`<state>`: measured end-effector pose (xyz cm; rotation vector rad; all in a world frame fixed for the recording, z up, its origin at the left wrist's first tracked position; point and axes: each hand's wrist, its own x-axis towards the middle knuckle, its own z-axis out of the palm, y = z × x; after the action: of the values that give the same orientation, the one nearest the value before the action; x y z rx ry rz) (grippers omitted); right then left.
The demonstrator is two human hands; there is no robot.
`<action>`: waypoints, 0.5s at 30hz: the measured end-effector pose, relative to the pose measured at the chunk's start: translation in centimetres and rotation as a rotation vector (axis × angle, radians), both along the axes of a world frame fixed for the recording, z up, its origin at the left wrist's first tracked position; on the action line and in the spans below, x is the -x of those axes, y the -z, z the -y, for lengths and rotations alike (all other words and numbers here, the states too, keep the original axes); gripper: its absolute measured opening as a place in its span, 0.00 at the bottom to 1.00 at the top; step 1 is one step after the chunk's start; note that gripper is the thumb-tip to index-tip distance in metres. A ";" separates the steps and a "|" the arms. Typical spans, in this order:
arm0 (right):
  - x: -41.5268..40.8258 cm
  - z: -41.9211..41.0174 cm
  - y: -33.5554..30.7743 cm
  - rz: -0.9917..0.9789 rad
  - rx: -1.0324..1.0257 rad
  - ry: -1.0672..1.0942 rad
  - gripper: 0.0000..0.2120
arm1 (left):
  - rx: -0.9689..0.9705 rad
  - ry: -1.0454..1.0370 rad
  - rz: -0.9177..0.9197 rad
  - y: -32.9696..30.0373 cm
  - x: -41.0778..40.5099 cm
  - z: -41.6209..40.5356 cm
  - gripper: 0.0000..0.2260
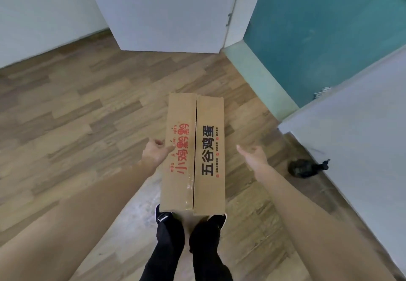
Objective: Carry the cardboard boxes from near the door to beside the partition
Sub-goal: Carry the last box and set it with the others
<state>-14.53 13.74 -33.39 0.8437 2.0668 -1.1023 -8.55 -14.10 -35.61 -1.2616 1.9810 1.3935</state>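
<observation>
A long brown cardboard box point(194, 153) with red and black printing on its two top flaps lies lengthwise in front of me, its near end covering the toes of my black shoes point(163, 219). Whether it rests on the floor or is lifted, I cannot tell. My left hand point(154, 152) grips the box's left edge at mid-length, with the thumb on the top flap. My right hand point(252, 155) is held out to the right of the box, fingers spread, a short gap away from its side and holding nothing.
Wood-pattern floor point(87, 116) spreads left and ahead. A white panel point(167, 13) stands straight ahead with a hinge on its right edge. A white partition point(362, 131) runs along the right, a black object point(305, 167) at its foot. A teal surface point(318, 39) lies beyond.
</observation>
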 end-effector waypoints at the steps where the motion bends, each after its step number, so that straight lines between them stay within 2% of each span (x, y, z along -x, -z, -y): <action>1: 1.0 0.7 3.0 0.023 0.003 0.008 0.45 | -0.014 0.002 0.015 3.0 1.1 0.1 0.28; 8: 6.0 2.9 21.6 0.113 0.007 -0.034 0.53 | -0.047 -0.127 0.049 20.5 6.6 0.4 0.39; 15: 9.8 3.5 31.0 0.113 0.043 -0.047 0.53 | -0.042 -0.128 0.095 30.5 9.0 1.9 0.43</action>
<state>-24.28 10.27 -64.36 0.8132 1.9538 -1.0456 -17.55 -16.04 -66.08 -1.4304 1.8275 1.3987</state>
